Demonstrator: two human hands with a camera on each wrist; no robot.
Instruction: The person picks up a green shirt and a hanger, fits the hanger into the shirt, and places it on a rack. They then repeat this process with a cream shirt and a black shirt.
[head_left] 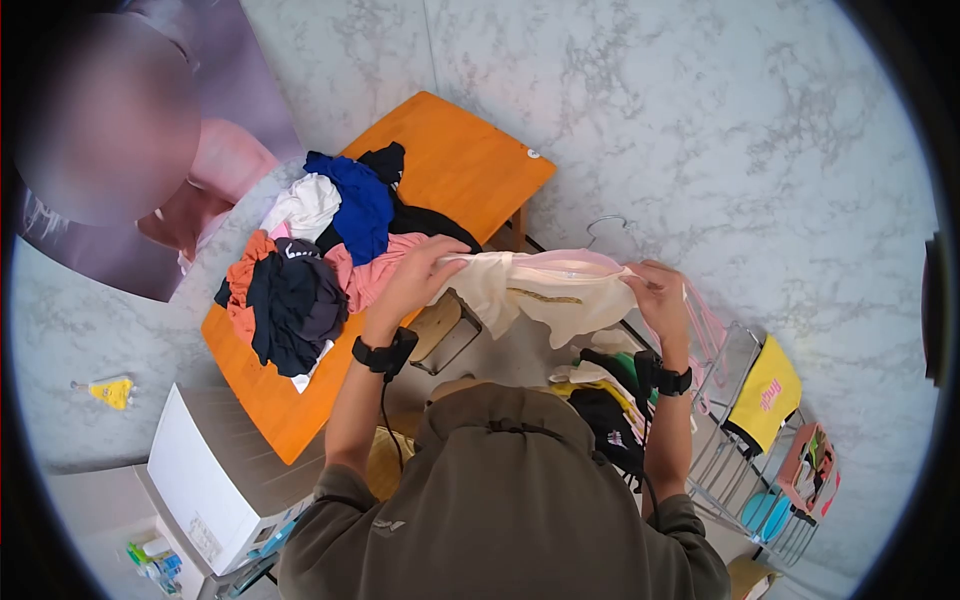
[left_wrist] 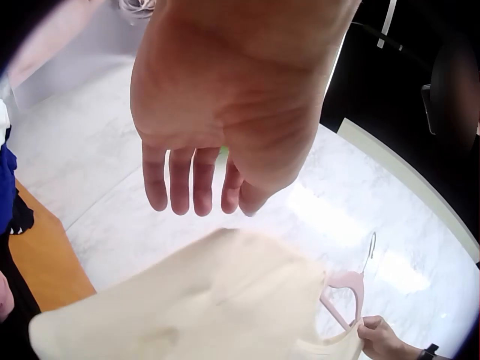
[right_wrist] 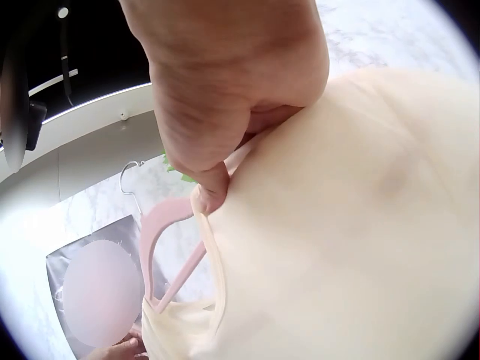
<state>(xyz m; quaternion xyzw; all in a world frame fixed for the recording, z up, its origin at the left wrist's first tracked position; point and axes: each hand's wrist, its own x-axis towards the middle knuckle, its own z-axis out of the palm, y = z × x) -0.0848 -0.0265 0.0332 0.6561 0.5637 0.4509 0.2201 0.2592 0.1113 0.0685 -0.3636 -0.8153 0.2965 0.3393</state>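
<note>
A cream garment (head_left: pixel 545 290) hangs spread between my two hands above a stool. My right hand (head_left: pixel 655 295) pinches its neckline together with a pink hanger (right_wrist: pixel 169 225) that sits inside the cloth; the wire hook sticks up behind. In the right wrist view the thumb and fingers of that hand (right_wrist: pixel 217 176) are closed on the cream cloth (right_wrist: pixel 360 225). My left hand (head_left: pixel 430 262) is at the garment's other top edge. In the left wrist view its fingers (left_wrist: pixel 180 187) hang fairly straight, just above the cream cloth (left_wrist: pixel 210 300), with nothing curled in them.
An orange table (head_left: pixel 470 160) on the left carries a pile of clothes (head_left: pixel 310 260). A white box (head_left: pixel 205 475) stands at lower left. A wire rack (head_left: pixel 730 440) with a yellow garment (head_left: pixel 765 395) is at right. Another person (head_left: pixel 110 130) stands at upper left.
</note>
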